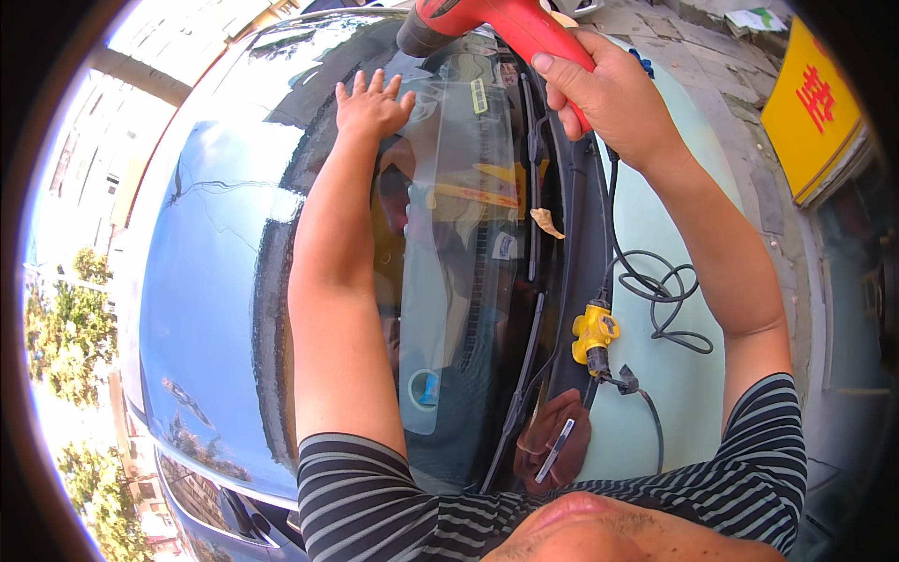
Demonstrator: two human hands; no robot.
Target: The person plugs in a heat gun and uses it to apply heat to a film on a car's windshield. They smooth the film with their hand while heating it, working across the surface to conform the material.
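My right hand (611, 98) grips the handle of a red heat gun (520, 28), whose dark nozzle points left above the far part of a car windshield (449, 309). My left hand (373, 105) lies with spread fingers on or just over the glass, below and left of the nozzle. It holds nothing. Sky and building reflections cover much of the windshield's left part. From the heat gun's handle a black power cord (612, 204) runs down towards a yellow multi-outlet socket (595, 334) at the base of the hood.
Two wiper blades (532, 211) (520, 400) rest along the glass, with a dry leaf (546, 223) by the upper one. Nearer me, a maroon cloth (537, 428) carries a slim flat tool (555, 449). Cord loops cross the pale green hood (674, 414). A yellow sign (808, 112) stands right.
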